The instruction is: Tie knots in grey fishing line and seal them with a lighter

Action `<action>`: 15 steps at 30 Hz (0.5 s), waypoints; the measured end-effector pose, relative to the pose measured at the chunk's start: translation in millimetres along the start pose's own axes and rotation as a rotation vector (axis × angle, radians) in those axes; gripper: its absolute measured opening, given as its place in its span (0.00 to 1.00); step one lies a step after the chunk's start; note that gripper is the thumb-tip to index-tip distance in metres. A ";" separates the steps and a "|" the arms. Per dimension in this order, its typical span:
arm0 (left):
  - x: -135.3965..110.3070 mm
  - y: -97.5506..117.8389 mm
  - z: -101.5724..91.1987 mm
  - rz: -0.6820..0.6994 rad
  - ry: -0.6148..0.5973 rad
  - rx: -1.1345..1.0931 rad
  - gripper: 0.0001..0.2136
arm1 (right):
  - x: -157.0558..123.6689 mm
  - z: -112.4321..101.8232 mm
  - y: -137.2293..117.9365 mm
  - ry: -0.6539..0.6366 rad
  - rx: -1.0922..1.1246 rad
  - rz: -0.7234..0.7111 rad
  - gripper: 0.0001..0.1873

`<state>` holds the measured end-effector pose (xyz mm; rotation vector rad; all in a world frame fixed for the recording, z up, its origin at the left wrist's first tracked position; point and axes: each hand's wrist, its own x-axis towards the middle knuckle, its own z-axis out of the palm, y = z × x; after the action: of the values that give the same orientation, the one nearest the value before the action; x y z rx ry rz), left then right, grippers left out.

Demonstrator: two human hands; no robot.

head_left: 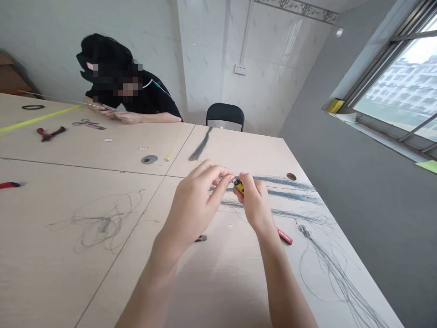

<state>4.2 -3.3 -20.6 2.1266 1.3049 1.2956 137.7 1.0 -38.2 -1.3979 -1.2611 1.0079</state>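
Lying at the far left of the table (102,150) are one black band (33,107), one yellow-green strip (41,117), one pair of red-handled pliers (51,133), one pair of scissors (88,124) and, at the edge, one red handle (8,185). Across the table, a co-worker (153,95) in a black shirt holds one long thin wire (78,101) in two hands (118,115). Nearer, one loose tangle of grey fibre (102,223) lies on the tabletop. Beyond the person's own hands are one round grommet (149,159), one yellow cord (174,143) and one grey bundle (201,145).

The left hand (191,205) has its fingers curled narrow, their tips just beside the right hand; whether they pinch a strand looks too small to tell. The right hand (252,200) is closed narrow around one small yellow-and-black object (239,187), held above the table. Three grey fibre bundles (283,182) run rightward from beneath the hands, apart from each other. One red marker (284,235) lies just beside the right wrist, and one loose spray of fibre (341,282) trails toward the lower right corner of the table.
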 end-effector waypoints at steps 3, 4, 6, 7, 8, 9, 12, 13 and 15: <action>0.7 0.2 0.2 0.000 -0.006 0.003 0.06 | -0.3 0.1 0.6 -0.003 0.002 0.001 0.21; 1.0 0.2 0.4 0.003 -0.004 0.005 0.06 | -0.5 0.1 1.0 -0.004 -0.001 0.002 0.21; 1.3 0.0 0.6 0.012 0.002 0.010 0.06 | -0.8 0.0 1.9 -0.008 -0.007 -0.006 0.21; 1.3 -0.1 0.7 0.014 0.004 0.011 0.06 | -0.9 -0.1 2.3 -0.009 -0.009 -0.014 0.21; 1.3 -0.3 0.8 0.013 0.003 0.013 0.06 | -0.9 -0.2 2.6 -0.007 -0.012 -0.021 0.21; 1.2 -0.4 0.8 0.013 0.003 0.015 0.06 | -0.8 -0.2 2.9 -0.002 -0.015 -0.024 0.20; 0.4 -0.6 0.7 0.009 0.001 0.019 0.06 | 0.2 -0.1 3.0 0.009 -0.029 -0.012 0.21; 0.2 -0.6 0.6 0.009 0.002 0.020 0.06 | 0.5 0.1 2.9 0.011 -0.036 -0.010 0.21; 0.1 -0.6 0.6 0.010 0.005 0.022 0.06 | 0.7 0.5 2.6 0.018 -0.051 -0.015 0.22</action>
<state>4.4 -2.8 -21.3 2.1485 1.3181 1.2976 137.8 1.7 -40.8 -1.4310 -1.2904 0.9569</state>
